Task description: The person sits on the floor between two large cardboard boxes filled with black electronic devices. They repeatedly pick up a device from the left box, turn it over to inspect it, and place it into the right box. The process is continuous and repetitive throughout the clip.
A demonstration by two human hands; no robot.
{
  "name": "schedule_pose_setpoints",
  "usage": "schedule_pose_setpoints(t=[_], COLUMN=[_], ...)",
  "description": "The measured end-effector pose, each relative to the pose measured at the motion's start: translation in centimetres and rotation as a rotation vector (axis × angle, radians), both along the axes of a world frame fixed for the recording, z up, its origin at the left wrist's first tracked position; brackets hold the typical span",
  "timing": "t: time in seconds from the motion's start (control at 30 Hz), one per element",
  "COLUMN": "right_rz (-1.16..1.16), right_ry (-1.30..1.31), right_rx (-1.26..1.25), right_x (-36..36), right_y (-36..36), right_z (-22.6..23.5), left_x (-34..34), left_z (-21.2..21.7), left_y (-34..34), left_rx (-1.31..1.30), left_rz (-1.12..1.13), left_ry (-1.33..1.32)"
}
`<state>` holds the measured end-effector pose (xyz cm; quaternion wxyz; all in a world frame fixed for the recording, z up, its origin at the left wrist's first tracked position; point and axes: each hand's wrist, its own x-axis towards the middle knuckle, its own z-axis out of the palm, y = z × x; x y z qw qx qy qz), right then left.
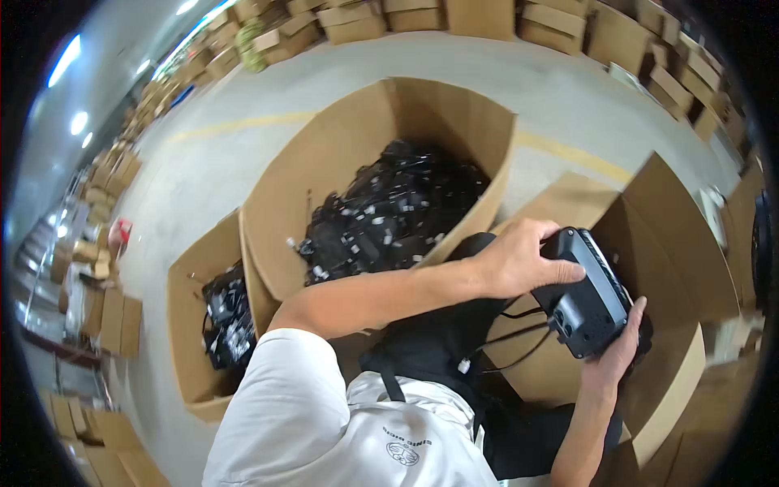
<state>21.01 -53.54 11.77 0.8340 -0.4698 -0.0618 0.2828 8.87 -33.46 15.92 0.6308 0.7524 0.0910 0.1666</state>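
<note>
Both of my hands hold a black box-shaped electronic device [591,312] with rounded corners, tilted above an open carton on the right. My left hand [515,261] reaches across and is closed on its upper left end, the thumb lying over the edge. At the lower right end, my right hand [618,349] is closed round the side. Thin black cables [519,331] hang from the device toward my lap, one ending in a white connector [464,366]. The device's underside and some of my fingers are hidden.
The open carton [677,243] has its flaps spread. A large cardboard box [324,154] ahead holds a heap of black parts [398,211] with white bits. Left of it, a smaller box [185,325] contains black pieces, some in clear wrap. Stacked cartons [479,18] line the far floor.
</note>
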Motion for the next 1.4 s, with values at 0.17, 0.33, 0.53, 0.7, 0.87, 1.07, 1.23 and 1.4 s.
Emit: schedule_pose_setpoints(t=[0.17, 0.33, 0.53, 0.7, 0.87, 1.07, 1.23, 1.4], right_rz=[-0.061, -0.148, -0.146, -0.077, -0.008, 0.041, 0.009, -0.03], right_ry=[-0.423, -0.092, -0.138, -0.157, -0.282, -0.194, -0.182, -0.184], right_rx=[-0.103, -0.136, -0.043, -0.096, -0.197, -0.143, -0.186, -0.199], right_x=[-2.9, 0.6, 6.4, 5.1, 4.6, 3.2, 3.7, 3.6], right_y=[2.5, 3.4, -2.8, -1.1, -2.0, -0.4, -3.9, -6.0], right_z=[-0.2, 1.9, -0.5, -0.5, -0.8, -2.3, -3.0, -3.4], left_x=[-8.5, -20.9, -48.8, -63.3, -38.7, -26.9, -27.3, -23.9], left_z=[1.5, 6.2, 4.6, -3.2, -1.3, -18.4, -25.4, -17.2], left_y=[-1.1, 1.7, 14.2, 14.7, 20.5, 27.1, 27.2, 23.7], left_rx=[-0.011, 0.291, 1.382, 1.009, 0.725, 0.806, 0.585, 0.59], left_rz=[0.266, 0.977, 1.881, 1.705, 1.283, 0.203, 0.225, 0.274], left_ry=[0.084, 0.147, 0.462, 1.429, 0.657, 0.946, 0.955, 0.772])
